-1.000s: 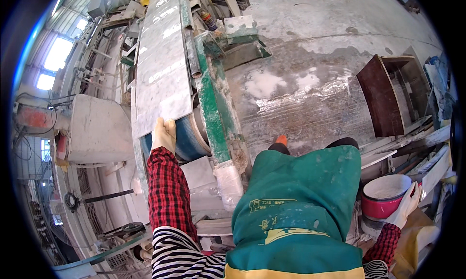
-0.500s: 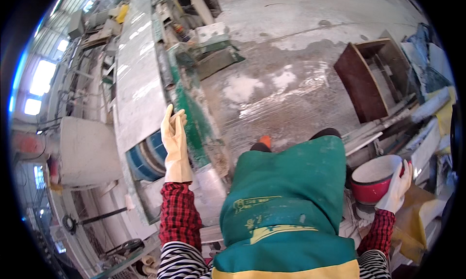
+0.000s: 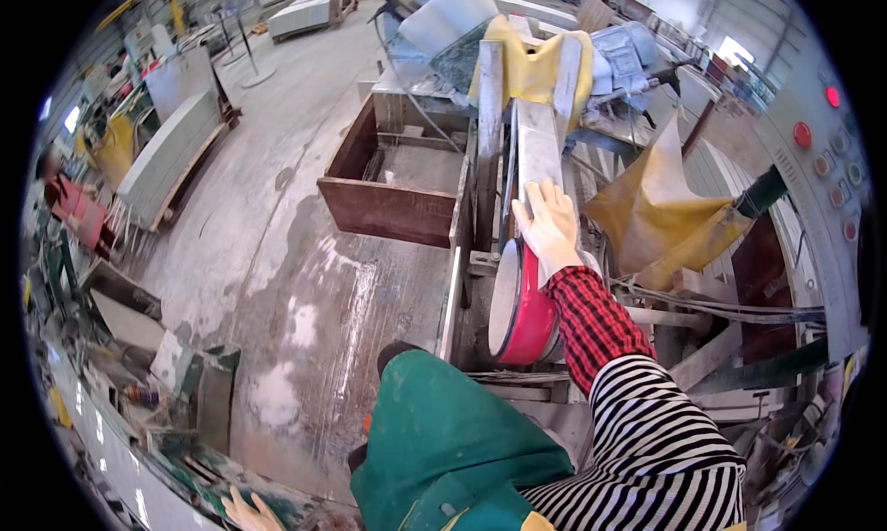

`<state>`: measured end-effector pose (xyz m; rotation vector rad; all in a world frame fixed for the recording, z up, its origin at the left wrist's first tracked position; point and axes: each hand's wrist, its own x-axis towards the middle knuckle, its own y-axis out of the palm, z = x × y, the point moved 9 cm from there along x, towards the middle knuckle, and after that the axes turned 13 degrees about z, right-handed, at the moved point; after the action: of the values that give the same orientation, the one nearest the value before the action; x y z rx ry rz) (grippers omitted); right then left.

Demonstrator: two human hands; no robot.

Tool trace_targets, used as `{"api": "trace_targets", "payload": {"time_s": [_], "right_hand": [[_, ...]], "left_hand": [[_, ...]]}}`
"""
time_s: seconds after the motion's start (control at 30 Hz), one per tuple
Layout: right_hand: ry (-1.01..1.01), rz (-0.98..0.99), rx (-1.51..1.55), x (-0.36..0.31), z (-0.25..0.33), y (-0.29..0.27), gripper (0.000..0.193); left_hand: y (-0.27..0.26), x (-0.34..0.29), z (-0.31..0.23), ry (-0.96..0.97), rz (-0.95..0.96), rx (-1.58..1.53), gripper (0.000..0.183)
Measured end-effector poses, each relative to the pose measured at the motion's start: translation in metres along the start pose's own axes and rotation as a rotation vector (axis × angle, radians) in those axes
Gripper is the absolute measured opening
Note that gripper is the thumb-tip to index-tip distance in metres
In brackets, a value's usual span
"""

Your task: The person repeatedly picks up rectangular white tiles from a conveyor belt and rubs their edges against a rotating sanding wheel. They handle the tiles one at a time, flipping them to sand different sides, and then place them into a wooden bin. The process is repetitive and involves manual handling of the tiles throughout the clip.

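Note:
My right hand [image 3: 550, 224], in a cream rubber glove, reaches forward with its fingers stretched out. It lies on or just over the near end of a pale, narrow slab or strip [image 3: 538, 143], and contact is hard to tell. Beneath and beside its wrist is a red-rimmed drum or wheel [image 3: 530, 320] with a whitish face. My left hand [image 3: 251, 512], gloved alike, shows only in part at the lower edge, fingers apart. It is nearest to the dusty green frame of a machine [image 3: 199, 476], and nothing shows in its fingers.
A brown open box [image 3: 393, 212] stands on the wet floor ahead. Yellow sheeting [image 3: 661, 207] hangs right of the drum. A control panel [image 3: 822, 152] with red buttons rises at the far right. Stacked slabs [image 3: 171, 157] and a person [image 3: 74, 203] are off to the left.
My view has swung to the right. My right hand has shifted from the drum's edge to the pale strip beyond it. My left hand now sits low at the picture's edge.

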<state>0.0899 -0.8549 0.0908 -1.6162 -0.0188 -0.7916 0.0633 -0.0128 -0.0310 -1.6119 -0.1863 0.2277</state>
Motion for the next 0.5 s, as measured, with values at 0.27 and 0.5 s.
{"api": "trace_targets", "payload": {"time_s": [0.27, 0.5], "right_hand": [[0.065, 0.09, -0.013, -0.012, 0.001, 0.0, 0.045], [0.173, 0.261, 0.184, -0.023, -0.001, 0.012, 0.057]], "left_hand": [[-0.036, -0.024, -0.03, 0.073, 0.035, -0.063, 0.047], [-0.035, -0.025, -0.024, 0.079, -0.009, -0.113, 0.047]]}}
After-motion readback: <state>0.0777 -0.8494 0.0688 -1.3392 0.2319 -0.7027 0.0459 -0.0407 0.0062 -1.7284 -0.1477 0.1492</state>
